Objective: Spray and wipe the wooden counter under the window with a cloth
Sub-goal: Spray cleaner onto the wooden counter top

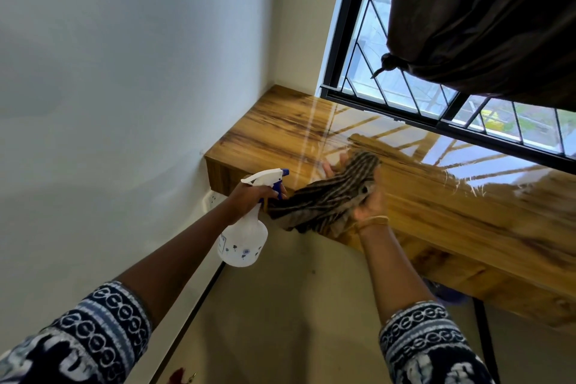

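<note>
Her left hand point(249, 196) grips the spray bottle point(244, 237) by its neck, just off the counter's edge. The right hand point(369, 199), blurred, seems to clutch the striped cloth point(330, 196) against the glossy wooden counter point(436, 196) beneath the window point(389, 72).

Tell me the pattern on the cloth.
The cloth has dark and pale stripes, seen best in the head view.

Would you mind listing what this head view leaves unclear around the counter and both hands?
- Right hand: motion-blurred, its fingers partly hidden behind the striped cloth.
- Wooden counter: right end cut off by the frame edge; glare washes out its surface.
- Spray bottle: liquid level unreadable; left hand covers its neck.
</note>
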The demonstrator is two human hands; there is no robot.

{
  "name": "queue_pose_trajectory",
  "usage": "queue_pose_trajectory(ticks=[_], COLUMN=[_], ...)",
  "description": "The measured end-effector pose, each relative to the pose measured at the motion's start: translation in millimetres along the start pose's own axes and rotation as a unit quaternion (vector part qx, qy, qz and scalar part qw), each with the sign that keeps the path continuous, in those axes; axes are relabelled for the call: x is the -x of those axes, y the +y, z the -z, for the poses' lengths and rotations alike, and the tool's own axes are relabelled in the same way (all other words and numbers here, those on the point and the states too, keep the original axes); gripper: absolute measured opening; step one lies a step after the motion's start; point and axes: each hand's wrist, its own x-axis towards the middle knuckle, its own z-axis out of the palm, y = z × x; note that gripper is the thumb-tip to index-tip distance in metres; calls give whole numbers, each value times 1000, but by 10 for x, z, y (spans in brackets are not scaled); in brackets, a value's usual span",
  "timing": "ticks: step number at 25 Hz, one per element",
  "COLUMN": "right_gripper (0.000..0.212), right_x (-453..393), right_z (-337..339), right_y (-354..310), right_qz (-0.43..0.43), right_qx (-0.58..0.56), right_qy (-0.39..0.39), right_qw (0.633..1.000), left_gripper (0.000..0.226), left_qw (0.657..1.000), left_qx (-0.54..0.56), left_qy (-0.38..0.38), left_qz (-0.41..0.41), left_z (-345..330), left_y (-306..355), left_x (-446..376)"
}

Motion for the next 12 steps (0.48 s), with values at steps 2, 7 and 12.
queue_pose_trajectory(ticks=[2,7,12], right_gripper=[66,72,74], right_x=[-35,-52,-177], right_z=[-23,-154,-59], right_y=[158,378,455], right_qz=[-35,-80,-121], right_qx=[-6,2,22], right_qy=[61,120,84], right_qw=[998,990,989], left_gripper=[25,29,30], left_qw=[1000,996,992], left_qx=[2,-62,-98], left_qy=[-5,-15,-9], left_qz=[2,64,84], left_z=[-6,-62,-151], left_y=[46,77,120], left_x=[-9,-15,-20])
